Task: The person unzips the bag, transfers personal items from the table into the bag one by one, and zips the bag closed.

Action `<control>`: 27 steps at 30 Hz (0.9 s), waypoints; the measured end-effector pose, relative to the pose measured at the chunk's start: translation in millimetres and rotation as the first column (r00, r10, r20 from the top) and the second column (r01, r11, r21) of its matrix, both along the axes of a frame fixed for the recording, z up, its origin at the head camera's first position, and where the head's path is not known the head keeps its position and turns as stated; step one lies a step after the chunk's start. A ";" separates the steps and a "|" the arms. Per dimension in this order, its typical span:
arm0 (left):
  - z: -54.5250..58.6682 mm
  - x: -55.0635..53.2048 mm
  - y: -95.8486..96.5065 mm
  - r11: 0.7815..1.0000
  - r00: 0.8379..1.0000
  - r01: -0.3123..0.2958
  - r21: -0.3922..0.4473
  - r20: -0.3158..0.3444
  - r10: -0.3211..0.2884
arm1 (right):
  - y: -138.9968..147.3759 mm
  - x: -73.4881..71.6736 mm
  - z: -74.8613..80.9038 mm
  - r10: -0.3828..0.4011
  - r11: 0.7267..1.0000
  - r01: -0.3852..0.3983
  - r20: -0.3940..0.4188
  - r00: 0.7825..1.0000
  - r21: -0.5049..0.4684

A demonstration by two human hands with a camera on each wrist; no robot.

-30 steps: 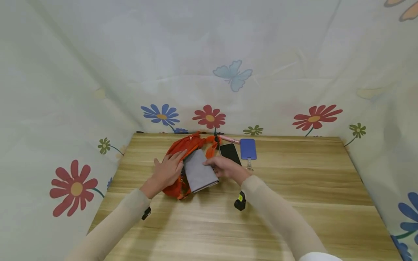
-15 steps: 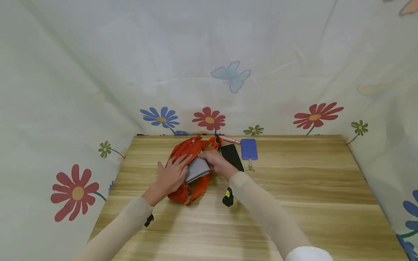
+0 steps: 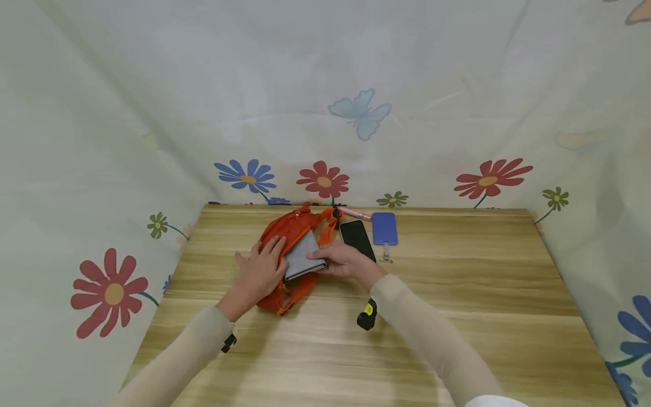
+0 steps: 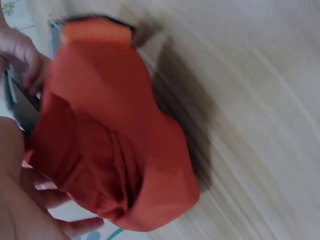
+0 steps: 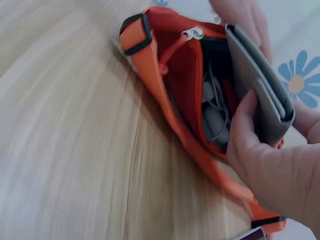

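In the head view an orange-red waist bag lies at the back left of the table, its zipped opening facing right. My left hand rests on the bag with fingers spread over its upper side, beside the opening. A folded grey wallet sits partly inside that opening. My right hand pinches the wallet's outer end, thumb on top. The right wrist view shows the wallet's folded layers, and beside it in the bag a white cable with thicker white pieces. The left wrist view shows the bag's outer fabric.
Right of the bag lie a black phone, a pink pen and a blue card holder with a metal clip. The bag's orange strap runs along its open side. A flower-printed curtain borders the wooden table.
The wallet has gone from lying mostly outside the bag to sitting partly in its opening. The right hand has shifted its grip from the wallet's far side to its outer end.
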State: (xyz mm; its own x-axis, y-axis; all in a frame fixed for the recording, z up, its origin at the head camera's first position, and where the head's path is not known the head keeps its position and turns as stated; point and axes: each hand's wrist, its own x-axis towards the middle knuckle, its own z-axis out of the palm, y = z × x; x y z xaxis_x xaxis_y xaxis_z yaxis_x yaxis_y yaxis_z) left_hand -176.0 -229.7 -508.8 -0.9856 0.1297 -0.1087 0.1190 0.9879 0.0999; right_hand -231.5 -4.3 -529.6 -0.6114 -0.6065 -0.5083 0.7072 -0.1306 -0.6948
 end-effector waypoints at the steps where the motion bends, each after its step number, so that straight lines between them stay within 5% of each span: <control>1: 1.1 3.4 -0.4 1.000 1.000 -0.013 -0.001 0.011 0.013 | -2.4 0.4 0.8 -0.021 1.000 0.021 -0.009 1.000 0.014; 9: 6.0 31.3 3.1 0.993 0.999 -0.029 -0.112 0.041 0.034 | -22.1 5.1 4.5 -0.172 0.978 0.180 -0.082 0.982 0.103; 18: 13.7 34.5 19.5 0.976 0.996 -0.015 -0.218 -0.087 -0.004 | -57.6 17.6 12.2 -0.302 0.929 0.320 -0.120 0.946 0.185; 27: 17.0 28.6 21.1 0.980 0.989 -0.083 -0.183 -0.133 0.059 | -61.5 16.7 11.3 -0.209 0.978 0.209 0.046 0.977 0.020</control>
State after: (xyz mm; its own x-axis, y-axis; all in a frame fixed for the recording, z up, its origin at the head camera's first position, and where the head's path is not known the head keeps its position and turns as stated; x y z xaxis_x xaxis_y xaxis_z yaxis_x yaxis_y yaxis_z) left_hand -147.4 -208.7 -491.8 -0.9988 0.0482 0.0011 0.0479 0.9939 -0.0996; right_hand -214.8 -65.7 -518.3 -0.6988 -0.4597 -0.5480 0.6976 -0.2688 -0.6641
